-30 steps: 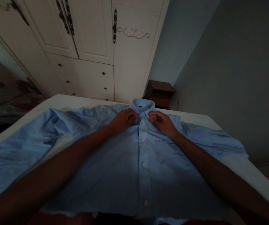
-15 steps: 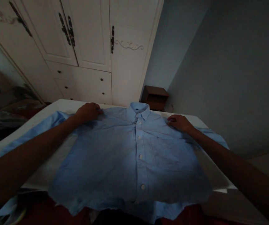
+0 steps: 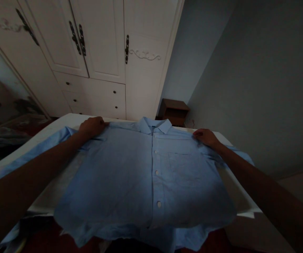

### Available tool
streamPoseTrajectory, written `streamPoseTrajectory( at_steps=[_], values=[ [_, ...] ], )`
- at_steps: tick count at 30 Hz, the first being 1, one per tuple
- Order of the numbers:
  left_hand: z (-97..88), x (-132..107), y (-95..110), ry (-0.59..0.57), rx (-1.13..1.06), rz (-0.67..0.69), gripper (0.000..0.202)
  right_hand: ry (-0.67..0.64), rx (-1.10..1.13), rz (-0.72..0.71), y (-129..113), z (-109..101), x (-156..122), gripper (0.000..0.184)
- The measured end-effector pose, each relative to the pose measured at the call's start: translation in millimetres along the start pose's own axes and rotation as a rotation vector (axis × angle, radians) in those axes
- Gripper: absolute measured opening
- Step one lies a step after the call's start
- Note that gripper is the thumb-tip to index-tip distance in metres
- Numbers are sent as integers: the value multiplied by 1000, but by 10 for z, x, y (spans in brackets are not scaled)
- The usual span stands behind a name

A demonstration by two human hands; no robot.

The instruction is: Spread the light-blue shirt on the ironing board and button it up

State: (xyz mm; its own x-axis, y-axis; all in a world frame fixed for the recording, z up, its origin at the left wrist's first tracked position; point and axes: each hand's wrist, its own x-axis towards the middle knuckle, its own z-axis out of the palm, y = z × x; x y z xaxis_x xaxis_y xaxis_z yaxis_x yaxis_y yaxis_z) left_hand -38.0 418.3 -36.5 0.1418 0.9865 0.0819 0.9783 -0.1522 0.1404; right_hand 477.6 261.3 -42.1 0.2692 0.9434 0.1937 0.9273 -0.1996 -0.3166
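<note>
A light blue button-up shirt (image 3: 130, 168) lies front side up across a white table (image 3: 69, 121), its collar at the far edge and its hem hanging over the near edge. My left hand (image 3: 92, 127) pinches the shirt at the shoulder on the left. At the opposite shoulder, my right hand (image 3: 205, 136) grips the fabric between thumb and fingers. The cloth between both hands is stretched fairly smooth, with the collar spread. Both sleeves run outward, partly hidden beneath my forearms. White buttons line the front placket, and a chest pocket shows on the right.
Behind the table stands a white wardrobe (image 3: 101, 42) with dark handles and drawers. A small brown wooden cabinet (image 3: 174, 109) sits beyond the far edge, near a grey wall (image 3: 267, 88) on the right. Dark piled fabric (image 3: 6, 137) lies at the left.
My hands have moved apart, the left one outward to the left and the right one slightly rightward. The shirt's shoulders are pulled straighter, its creases are smoother and the collar lies wider.
</note>
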Motion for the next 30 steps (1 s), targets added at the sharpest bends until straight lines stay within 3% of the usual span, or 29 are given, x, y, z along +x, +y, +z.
streamPoseTrajectory(
  at_steps=[3,6,10,12,14,17,20,24,30],
  values=[
    [-33,19,15,162,-37,175,48,33,43,-70,-76,41,-10,24],
    [-117,8,220,280,-26,406,44,79,107,-201,-301,73,0,39],
    [-115,-17,781,191,16,823,42,117,146,-562,-879,108,86,51],
    [-47,-10,1078,131,55,937,42,55,76,-666,-1213,131,161,51],
    [29,19,1314,55,101,993,40,-32,-34,-674,-1501,169,249,52],
    [89,95,1513,-5,161,1014,29,-261,-159,-624,-1764,257,371,45],
    [76,168,1578,27,142,929,21,-373,-182,-601,-1815,357,426,36],
    [82,190,1649,120,23,697,29,-312,-43,-659,-1678,487,415,20],
    [223,128,1793,209,-18,623,31,-81,260,-666,-1451,617,445,8]
  ],
)
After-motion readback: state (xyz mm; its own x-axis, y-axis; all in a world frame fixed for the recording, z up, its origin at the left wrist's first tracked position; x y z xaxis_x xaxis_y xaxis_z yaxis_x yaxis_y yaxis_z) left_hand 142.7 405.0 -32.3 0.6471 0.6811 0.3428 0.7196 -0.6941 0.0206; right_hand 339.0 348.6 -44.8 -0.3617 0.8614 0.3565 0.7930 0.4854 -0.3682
